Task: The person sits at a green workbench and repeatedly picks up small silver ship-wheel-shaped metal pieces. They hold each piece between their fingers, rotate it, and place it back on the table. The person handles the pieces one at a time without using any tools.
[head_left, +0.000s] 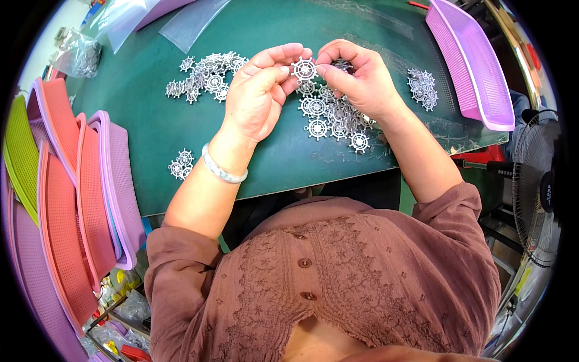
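Silver ship's-wheel charm [305,70] was up between my two hands, face toward me, above the bench [271,166]. My right hand [356,75] was closed in a pinch, thumb and forefinger on the charm's right edge, other fingers curled under. My left hand [262,90] was half curled, thumb and fingertips nearly together at the charm's left edge, palm partly open; exact contact behind the charm was hidden.

Main charm pile [329,114] lay just below and between both hands, pieces overlapping, some partly covered by my right hand. Second charm heap [211,75] was just left of my left hand. Small charm cluster [181,164] sat below and left of that hand, beside my forearm; another, the flat charm group [423,89], sat right of my right hand.

Farther right of that hand stood a lilac plastic basket [472,69], tilted. Stacked baskets [90,199], coral, purple and green, were well left of my left hand. Clear plastic sheet [194,24] lay beyond it, to the left. Pale bangle [221,166] circled my left wrist. Black wire-cage fan [535,187] was low and well right of my right hand.
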{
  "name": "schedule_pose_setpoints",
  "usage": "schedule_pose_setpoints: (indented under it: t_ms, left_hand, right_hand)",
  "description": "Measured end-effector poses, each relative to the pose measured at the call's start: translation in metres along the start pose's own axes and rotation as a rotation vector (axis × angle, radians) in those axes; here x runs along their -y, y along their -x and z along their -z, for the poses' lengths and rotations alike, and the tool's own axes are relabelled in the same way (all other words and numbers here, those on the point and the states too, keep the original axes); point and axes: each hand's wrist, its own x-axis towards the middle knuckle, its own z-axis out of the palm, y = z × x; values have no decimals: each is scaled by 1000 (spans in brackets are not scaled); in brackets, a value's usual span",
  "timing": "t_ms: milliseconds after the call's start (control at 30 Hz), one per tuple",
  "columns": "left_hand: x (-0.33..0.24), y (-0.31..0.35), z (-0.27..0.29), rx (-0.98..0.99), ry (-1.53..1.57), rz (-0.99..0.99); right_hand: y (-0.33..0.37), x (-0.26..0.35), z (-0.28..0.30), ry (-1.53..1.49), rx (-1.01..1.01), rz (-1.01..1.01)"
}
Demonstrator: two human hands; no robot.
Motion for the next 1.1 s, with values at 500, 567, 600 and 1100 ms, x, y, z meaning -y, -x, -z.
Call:
schedule_pose_setpoints:
  t_ms: [500, 567, 600, 1100]
  left_hand:
    - [5, 1, -1, -20, -10, 163]
    - [3, 1, 0, -21, -30, 215]
    - [2, 1, 0, -22, -40, 241]
    - [0, 6, -7, -100, -367, 314]
  right_hand:
    - [-1, 0, -4, 11, 15, 109]
    - [-1, -2, -5, -23, 30, 176]
    - [-2, -5, -5, -41, 44, 205]
    - [2, -1, -8, 332, 63, 467]
